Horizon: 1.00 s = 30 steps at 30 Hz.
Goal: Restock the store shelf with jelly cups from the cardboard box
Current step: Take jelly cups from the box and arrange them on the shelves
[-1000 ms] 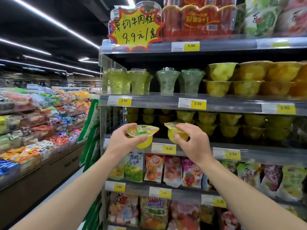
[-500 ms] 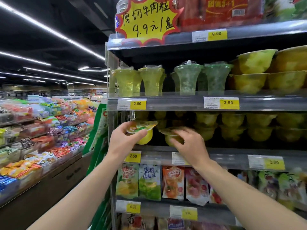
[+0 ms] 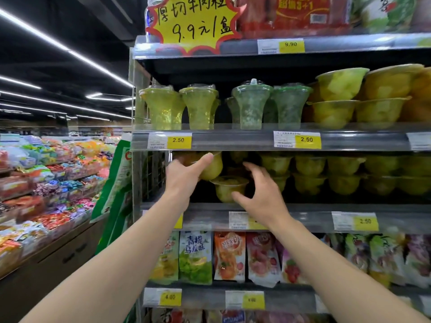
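Both hands moved into shelf (image 3: 303,217): left hand (image 3: 184,176) gripping cup (image 3: 213,167), right hand (image 3: 261,194) releasing.

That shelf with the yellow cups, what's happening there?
A person is stocking jelly cups onto the store shelf. The left hand grips one yellow jelly cup up under the shelf above, at the left end of the row. The right hand has its fingers spread around a second jelly cup that sits on the shelf. More cups are stacked in two layers to the right.
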Tool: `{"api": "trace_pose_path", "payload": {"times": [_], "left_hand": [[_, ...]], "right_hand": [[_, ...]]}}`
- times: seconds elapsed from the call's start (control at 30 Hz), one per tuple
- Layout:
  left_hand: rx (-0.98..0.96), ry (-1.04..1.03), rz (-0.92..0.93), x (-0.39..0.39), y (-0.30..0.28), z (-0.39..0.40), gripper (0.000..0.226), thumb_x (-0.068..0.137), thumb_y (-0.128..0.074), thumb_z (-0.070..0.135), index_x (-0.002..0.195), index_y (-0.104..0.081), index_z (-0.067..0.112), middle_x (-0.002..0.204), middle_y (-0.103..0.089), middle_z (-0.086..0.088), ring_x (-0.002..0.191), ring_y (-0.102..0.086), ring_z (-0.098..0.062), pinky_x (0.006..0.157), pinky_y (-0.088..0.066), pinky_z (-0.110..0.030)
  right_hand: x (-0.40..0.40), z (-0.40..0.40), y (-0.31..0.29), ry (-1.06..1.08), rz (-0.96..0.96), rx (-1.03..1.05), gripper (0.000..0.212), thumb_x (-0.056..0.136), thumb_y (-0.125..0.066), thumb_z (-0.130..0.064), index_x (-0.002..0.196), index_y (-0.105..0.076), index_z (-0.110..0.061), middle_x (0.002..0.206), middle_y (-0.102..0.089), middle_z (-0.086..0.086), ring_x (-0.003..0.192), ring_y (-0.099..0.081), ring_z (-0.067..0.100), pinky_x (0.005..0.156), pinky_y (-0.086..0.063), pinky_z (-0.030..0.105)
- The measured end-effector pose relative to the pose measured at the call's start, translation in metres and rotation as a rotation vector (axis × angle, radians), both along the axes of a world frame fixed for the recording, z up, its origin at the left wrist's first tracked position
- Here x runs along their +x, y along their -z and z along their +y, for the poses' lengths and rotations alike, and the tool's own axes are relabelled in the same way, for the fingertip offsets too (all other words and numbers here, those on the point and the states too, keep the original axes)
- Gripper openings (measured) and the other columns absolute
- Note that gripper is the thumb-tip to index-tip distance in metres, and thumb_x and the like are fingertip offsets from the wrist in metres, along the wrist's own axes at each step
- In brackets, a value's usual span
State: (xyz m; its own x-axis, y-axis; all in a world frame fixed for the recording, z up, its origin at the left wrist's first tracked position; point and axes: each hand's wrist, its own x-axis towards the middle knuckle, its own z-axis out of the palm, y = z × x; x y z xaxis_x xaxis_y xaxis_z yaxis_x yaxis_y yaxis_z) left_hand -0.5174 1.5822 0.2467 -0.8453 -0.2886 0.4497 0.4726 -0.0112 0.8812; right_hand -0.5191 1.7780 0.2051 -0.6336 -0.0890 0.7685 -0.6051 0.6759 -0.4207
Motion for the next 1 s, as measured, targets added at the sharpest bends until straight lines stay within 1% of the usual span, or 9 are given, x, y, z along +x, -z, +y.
{"api": "trace_pose_path", "payload": {"times": [0.13,0.2,0.3,0.47,0.53,0.63,0.73,0.87,1.0], "left_hand": [[-0.119,0.081,0.027,-0.009,-0.002,0.023,0.034,0.073,-0.086,0.035,0.100,-0.074,0.017,0.093,-0.077,0.004,0.093,-0.073,-0.016,0.089,-0.056,-0.034],[-0.207,0.102,0.026,-0.013,-0.002,0.029,0.046,0.070,-0.087,0.043,0.106,-0.072,0.020,0.096,-0.076,0.006,0.094,-0.072,-0.012,0.087,-0.055,-0.029],[-0.270,0.136,0.008,-0.020,-0.004,0.030,0.071,0.057,-0.085,0.059,0.116,-0.068,0.023,0.104,-0.075,0.006,0.098,-0.071,-0.012,0.091,-0.056,-0.033],[-0.352,0.205,0.004,-0.017,-0.004,0.016,0.093,0.049,-0.081,0.072,0.129,-0.061,0.029,0.117,-0.071,0.006,0.109,-0.067,-0.014,0.102,-0.051,-0.043],[-0.389,0.181,0.045,-0.013,-0.002,0.007,0.088,0.054,-0.079,0.067,0.133,-0.056,0.034,0.121,-0.069,0.010,0.113,-0.065,-0.011,0.103,-0.050,-0.042],[-0.535,0.028,0.195,-0.002,0.009,-0.004,0.075,0.070,-0.080,0.051,0.137,-0.052,0.036,0.129,-0.061,0.018,0.115,-0.058,0.004,0.099,-0.050,-0.024],[-0.669,-0.060,0.288,0.004,0.021,-0.006,0.069,0.081,-0.080,0.031,0.141,-0.047,0.038,0.127,-0.059,0.015,0.100,-0.061,0.011,0.086,-0.048,-0.008],[-0.716,-0.098,0.269,-0.004,0.020,-0.001,0.070,0.082,-0.079,0.028,0.143,-0.045,0.037,0.122,-0.062,0.009,0.098,-0.063,0.001,0.089,-0.049,-0.019],[-0.732,-0.075,0.199,-0.021,0.016,0.003,0.074,0.082,-0.079,0.027,0.145,-0.042,0.036,0.115,-0.062,0.007,0.097,-0.066,-0.012,0.079,-0.048,-0.020]], "right_hand": [[0.000,0.005,0.001,-0.027,0.013,-0.090,0.089,0.078,-0.079,-0.039,0.150,-0.028,-0.028,0.145,-0.040,-0.007,0.129,-0.045,0.012,0.105,-0.043,0.033],[-0.001,0.007,0.001,-0.023,0.033,-0.103,0.093,0.077,-0.080,-0.040,0.151,-0.024,-0.031,0.146,-0.038,-0.007,0.128,-0.046,0.012,0.104,-0.044,0.034],[-0.001,0.009,0.001,-0.031,0.054,-0.107,0.094,0.078,-0.080,-0.040,0.151,-0.021,-0.038,0.146,-0.037,-0.009,0.126,-0.047,0.012,0.102,-0.045,0.034],[-0.002,0.010,0.000,-0.050,0.076,-0.093,0.086,0.081,-0.077,-0.041,0.149,-0.025,-0.043,0.144,-0.040,-0.009,0.121,-0.047,0.007,0.099,-0.044,0.026],[-0.002,0.011,0.001,-0.068,0.068,-0.104,0.081,0.083,-0.074,-0.042,0.149,-0.027,-0.045,0.145,-0.042,-0.009,0.116,-0.048,0.003,0.095,-0.042,0.021],[0.000,0.013,0.000,-0.066,0.071,-0.122,0.071,0.087,-0.070,-0.041,0.147,-0.031,-0.045,0.139,-0.050,-0.009,0.112,-0.054,0.005,0.092,-0.045,0.021],[-0.002,0.008,0.000,-0.049,0.099,-0.085,0.065,0.089,-0.068,-0.038,0.145,-0.035,-0.043,0.131,-0.055,-0.009,0.110,-0.056,0.007,0.094,-0.048,0.026],[-0.008,0.001,0.000,-0.047,0.108,-0.102,0.064,0.089,-0.068,-0.036,0.144,-0.037,-0.042,0.125,-0.058,-0.008,0.107,-0.059,0.011,0.092,-0.051,0.031],[-0.015,-0.001,-0.003,-0.023,0.083,-0.117,0.065,0.089,-0.069,-0.031,0.144,-0.037,-0.041,0.122,-0.059,-0.004,0.107,-0.060,0.014,0.092,-0.052,0.034]]}}
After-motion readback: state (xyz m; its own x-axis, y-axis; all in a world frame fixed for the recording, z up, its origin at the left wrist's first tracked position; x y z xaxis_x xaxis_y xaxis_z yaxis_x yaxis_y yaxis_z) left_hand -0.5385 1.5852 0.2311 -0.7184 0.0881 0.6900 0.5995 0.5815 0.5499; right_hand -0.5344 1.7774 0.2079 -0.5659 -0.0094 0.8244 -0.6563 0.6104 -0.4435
